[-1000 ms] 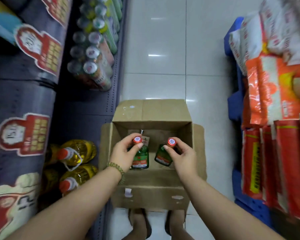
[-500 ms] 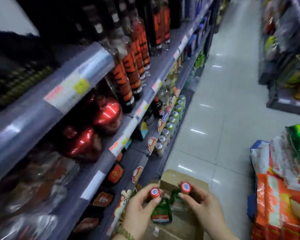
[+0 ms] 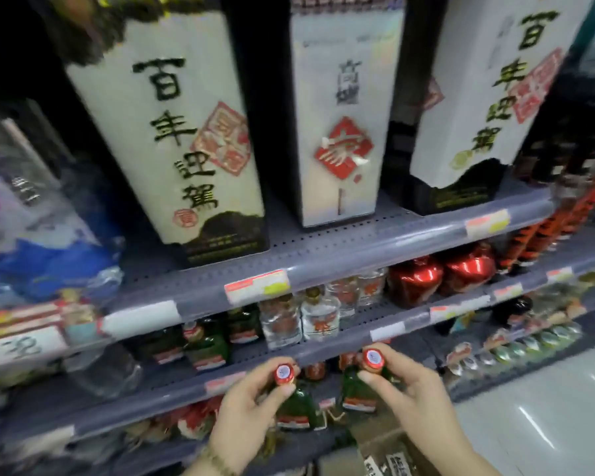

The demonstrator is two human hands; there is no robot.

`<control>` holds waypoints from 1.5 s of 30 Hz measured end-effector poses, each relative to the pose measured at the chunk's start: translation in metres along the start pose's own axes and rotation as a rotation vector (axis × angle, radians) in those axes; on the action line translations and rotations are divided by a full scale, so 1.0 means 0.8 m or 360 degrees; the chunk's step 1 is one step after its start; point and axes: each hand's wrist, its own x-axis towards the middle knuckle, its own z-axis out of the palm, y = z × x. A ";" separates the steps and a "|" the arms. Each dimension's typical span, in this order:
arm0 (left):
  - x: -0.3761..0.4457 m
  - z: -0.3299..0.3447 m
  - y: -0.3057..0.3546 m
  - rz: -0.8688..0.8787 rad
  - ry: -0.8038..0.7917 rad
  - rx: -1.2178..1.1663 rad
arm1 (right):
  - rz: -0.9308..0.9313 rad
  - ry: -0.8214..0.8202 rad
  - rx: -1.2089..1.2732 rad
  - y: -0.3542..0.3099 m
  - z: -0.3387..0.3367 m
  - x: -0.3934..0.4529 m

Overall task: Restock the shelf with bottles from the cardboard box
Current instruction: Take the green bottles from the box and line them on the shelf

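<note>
While held upright, caps up (red), left bottle (image 3: 298, 403) in left hand (image 3: 244, 417) grip, right bottle (image 3: 359, 389) in right hand (image 3: 416, 403).

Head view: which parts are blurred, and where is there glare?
Head view: motion blur smears the left shelf goods and price tags; the two held green bottles stay fairly sharp; glare streaks the floor at the lower right; wide-angle distortion tilts the tall white boxes.

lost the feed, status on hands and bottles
Left hand grips green bottle by neck. Right hand grips second bottle. Both short of shelf, nothing blocking.
</note>
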 end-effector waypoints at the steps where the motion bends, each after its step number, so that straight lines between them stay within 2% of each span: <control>1: -0.010 -0.018 -0.004 0.0003 0.0093 -0.0006 | -0.0019 -0.0061 0.0000 -0.006 0.017 0.007; 9: -0.054 -0.119 -0.022 0.0074 0.0704 -0.0120 | -0.0224 -0.0428 0.0006 -0.050 0.128 0.036; 17: -0.044 -0.166 -0.021 0.0171 0.0978 -0.0227 | -0.0366 -0.0468 0.0019 -0.074 0.177 0.063; 30: -0.011 -0.187 -0.025 0.0199 0.1140 -0.0295 | -0.0538 -0.0303 -0.0230 -0.070 0.209 0.093; 45: 0.001 -0.178 -0.045 0.0192 0.1000 -0.0305 | -0.0521 -0.0088 -0.0306 -0.067 0.227 0.076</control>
